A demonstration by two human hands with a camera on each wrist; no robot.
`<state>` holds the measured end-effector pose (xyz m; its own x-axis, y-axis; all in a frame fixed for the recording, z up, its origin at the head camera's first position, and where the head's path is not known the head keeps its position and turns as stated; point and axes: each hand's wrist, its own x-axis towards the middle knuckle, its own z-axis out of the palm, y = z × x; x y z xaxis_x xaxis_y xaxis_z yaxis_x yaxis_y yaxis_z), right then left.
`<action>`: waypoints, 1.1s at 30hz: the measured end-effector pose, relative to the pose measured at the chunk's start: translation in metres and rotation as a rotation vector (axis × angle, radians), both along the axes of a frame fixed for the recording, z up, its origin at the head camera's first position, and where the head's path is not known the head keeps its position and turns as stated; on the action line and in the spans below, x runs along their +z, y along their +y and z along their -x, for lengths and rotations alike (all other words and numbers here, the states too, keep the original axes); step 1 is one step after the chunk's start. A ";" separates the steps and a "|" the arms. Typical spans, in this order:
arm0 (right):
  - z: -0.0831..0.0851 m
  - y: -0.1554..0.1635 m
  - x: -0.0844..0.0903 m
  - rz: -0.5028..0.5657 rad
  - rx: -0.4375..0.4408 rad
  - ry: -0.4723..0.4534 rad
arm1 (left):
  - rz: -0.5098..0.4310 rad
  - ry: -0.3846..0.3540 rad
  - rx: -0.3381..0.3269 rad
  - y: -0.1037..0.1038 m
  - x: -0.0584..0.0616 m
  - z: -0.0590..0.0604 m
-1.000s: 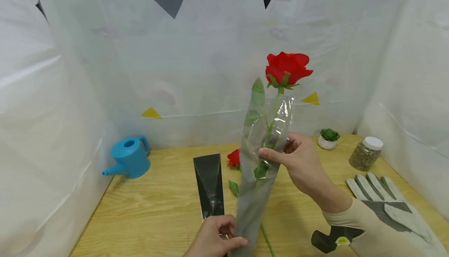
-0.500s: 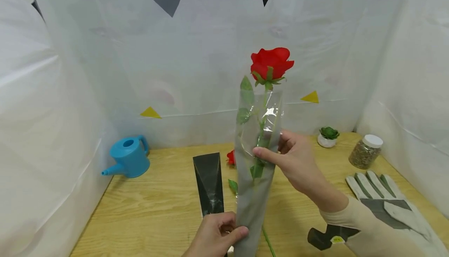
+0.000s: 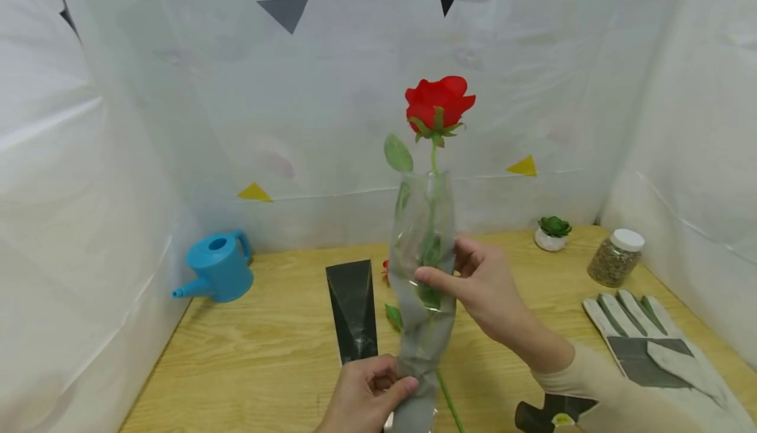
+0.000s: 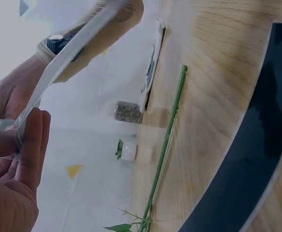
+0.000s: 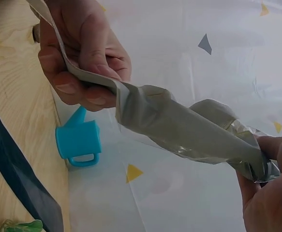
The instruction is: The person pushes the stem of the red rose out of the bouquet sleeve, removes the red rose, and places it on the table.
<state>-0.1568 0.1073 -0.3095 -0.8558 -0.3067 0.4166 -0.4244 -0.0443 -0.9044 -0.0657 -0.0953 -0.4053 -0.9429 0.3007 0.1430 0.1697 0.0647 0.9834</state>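
Note:
A red rose stands upright in a long sleeve, clear at the top and grey below. Its bloom and one leaf rise above the sleeve's mouth. My right hand grips the sleeve and stem at mid-height, thumb across the front. Lower down, my left hand pinches the grey part, which looks crumpled between the hands in the right wrist view. Behind the sleeve, a second rose lies on the table, mostly hidden; its green stem shows in the left wrist view. A flat black sleeve lies beside my left hand.
A blue watering can stands at the back left of the wooden table. At the right are a small potted succulent, a white-lidded jar and a pair of work gloves. White sheeting encloses the table.
The rose and sleeve have moved left and become more upright. More stem and a leaf now stand out above the sleeve's mouth, and the sleeve is more wrinkled. The right hand has shifted left and slightly down.

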 end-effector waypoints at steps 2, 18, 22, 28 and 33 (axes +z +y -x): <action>0.000 -0.002 -0.001 0.004 0.019 -0.003 | 0.007 -0.003 0.012 0.000 0.001 0.000; -0.003 -0.007 -0.007 0.006 0.062 -0.066 | 0.032 -0.010 0.062 0.002 0.009 0.002; -0.004 -0.006 -0.004 -0.012 0.037 -0.091 | 0.010 -0.020 0.046 0.001 0.010 0.004; -0.003 -0.001 0.010 -0.006 0.030 -0.102 | 0.019 0.022 -0.012 0.002 0.002 0.004; 0.000 0.002 0.027 0.061 0.024 -0.052 | 0.035 0.058 -0.082 0.004 -0.012 0.004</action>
